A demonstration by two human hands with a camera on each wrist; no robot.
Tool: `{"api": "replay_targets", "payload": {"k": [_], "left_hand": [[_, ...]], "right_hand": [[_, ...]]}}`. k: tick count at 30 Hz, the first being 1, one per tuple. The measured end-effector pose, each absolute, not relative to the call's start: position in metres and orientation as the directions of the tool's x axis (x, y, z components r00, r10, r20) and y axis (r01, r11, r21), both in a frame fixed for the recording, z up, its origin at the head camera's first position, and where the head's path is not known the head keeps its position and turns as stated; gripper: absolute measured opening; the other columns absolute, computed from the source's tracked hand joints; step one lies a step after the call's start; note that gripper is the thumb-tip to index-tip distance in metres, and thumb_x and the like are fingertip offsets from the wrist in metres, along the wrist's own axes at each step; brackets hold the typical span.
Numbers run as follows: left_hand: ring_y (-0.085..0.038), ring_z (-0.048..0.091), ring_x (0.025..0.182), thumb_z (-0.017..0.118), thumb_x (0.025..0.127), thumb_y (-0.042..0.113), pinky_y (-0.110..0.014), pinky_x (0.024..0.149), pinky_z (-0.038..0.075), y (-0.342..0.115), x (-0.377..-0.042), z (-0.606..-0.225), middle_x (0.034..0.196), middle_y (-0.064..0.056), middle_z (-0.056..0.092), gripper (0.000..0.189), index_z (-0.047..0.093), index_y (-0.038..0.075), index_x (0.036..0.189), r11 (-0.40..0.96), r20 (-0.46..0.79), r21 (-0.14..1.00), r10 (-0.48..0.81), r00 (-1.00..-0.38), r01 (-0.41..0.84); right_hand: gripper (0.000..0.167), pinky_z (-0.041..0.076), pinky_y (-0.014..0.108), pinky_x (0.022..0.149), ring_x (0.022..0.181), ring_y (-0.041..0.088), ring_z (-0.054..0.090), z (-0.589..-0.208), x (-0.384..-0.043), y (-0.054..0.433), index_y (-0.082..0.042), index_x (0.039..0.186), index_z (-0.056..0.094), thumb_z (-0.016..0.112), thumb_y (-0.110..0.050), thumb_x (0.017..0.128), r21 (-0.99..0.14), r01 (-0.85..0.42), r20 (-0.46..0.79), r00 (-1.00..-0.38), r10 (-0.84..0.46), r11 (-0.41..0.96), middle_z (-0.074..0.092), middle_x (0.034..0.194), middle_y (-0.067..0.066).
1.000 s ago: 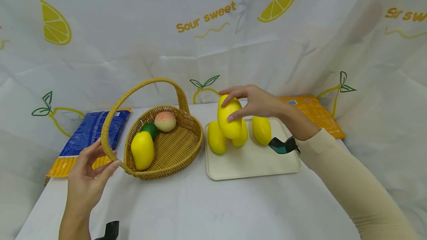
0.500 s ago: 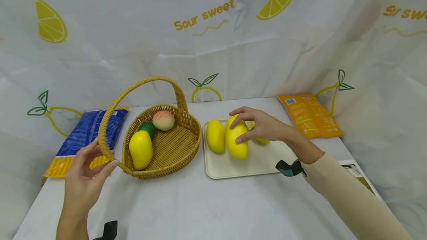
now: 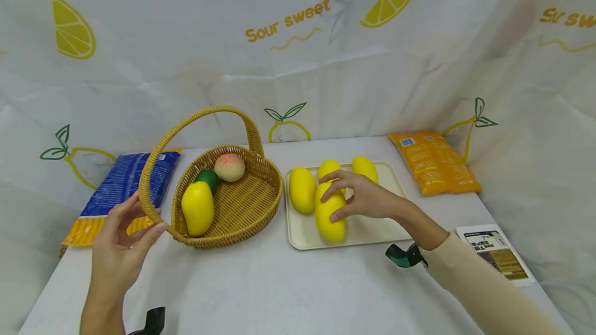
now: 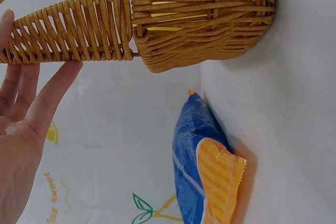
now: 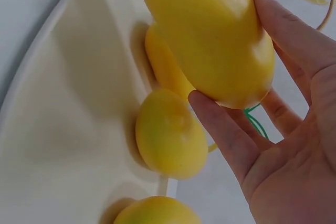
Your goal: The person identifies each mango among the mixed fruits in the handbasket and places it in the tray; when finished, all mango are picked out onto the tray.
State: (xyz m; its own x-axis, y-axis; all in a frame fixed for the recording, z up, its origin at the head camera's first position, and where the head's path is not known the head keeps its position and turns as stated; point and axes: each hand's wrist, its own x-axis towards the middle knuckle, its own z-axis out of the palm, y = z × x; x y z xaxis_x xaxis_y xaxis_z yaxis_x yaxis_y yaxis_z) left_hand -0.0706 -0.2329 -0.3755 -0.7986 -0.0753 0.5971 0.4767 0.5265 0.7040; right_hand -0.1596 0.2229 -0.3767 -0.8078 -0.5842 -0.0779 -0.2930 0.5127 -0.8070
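Observation:
In the head view my left hand [image 3: 116, 249] pinches the lower part of the handle [image 3: 155, 156] of a wicker basket [image 3: 247, 216] on the left. Inside the basket lie a yellow mango [image 3: 197, 209], a small dark green fruit [image 3: 207, 180] and a pink-and-cream peach [image 3: 229, 167]. To the right, fingers and thumb of my right hand [image 3: 365, 198] grip another yellow mango [image 3: 329, 224] over a cream tray [image 3: 372, 231]. Three more mangoes lie along the tray's back half, one of them a mango [image 3: 301, 190] at the left. The right wrist view shows the held mango [image 5: 210, 35] above the tray's surface.
Behind the basket lies a blue and orange packet [image 3: 128, 182]. An orange packet [image 3: 433, 162] rests at the back right, and a white printed card or pack [image 3: 498, 255] lies near the right table edge. A white lemon-print cloth [image 3: 298, 87] hangs behind.
My right hand has lowered the mango from above the tray's back and brought it forward, leaving the three other mangoes more visible. My left hand stays on the basket handle.

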Motion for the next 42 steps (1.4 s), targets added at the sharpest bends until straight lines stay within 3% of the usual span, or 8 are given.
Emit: {"api": "replay_targets", "payload": {"k": [8, 21, 42], "left_hand": [[-0.001, 0.064, 0.108, 0.072, 0.073, -0.029, -0.007, 0.083, 0.056, -0.233, -0.072, -0.378, 0.123, 0.019, 0.063, 0.079, 0.051, -0.003, 0.145, 0.510, 0.602, 0.706, -0.068, -0.796, 0.491], [-0.001, 0.065, 0.108, 0.071, 0.072, -0.031, -0.007, 0.083, 0.056, -0.234, -0.071, -0.380, 0.123, 0.016, 0.064, 0.080, 0.051, -0.003, 0.145, 0.502, 0.596, 0.719, -0.089, -0.798, 0.481], [-0.001, 0.064, 0.109, 0.071, 0.072, -0.031, -0.006, 0.083, 0.055, -0.234, -0.071, -0.380, 0.123, 0.017, 0.063, 0.081, 0.051, -0.003, 0.145, 0.512, 0.591, 0.719, -0.092, -0.802, 0.471]], "right_hand": [[0.030, 0.063, 0.029, 0.081, 0.138, 0.040, 0.048, -0.389, -0.153, 0.220, -0.022, 0.105, 0.077, 0.089, -0.027, 0.079, -0.786, -0.334, -0.062, -0.795, -0.603, 0.520, 0.052, 0.150, 0.012], [0.031, 0.063, 0.025, 0.081, 0.139, 0.042, 0.048, -0.397, -0.152, 0.215, -0.021, 0.107, 0.076, 0.088, -0.027, 0.079, -0.752, -0.389, -0.036, -0.781, -0.623, 0.532, 0.052, 0.151, 0.015], [0.036, 0.065, 0.033, 0.086, 0.138, 0.041, 0.050, -0.406, -0.154, 0.214, -0.019, 0.115, 0.076, 0.084, -0.031, 0.082, -0.712, -0.417, -0.022, -0.791, -0.612, 0.565, 0.050, 0.153, 0.017]]}}
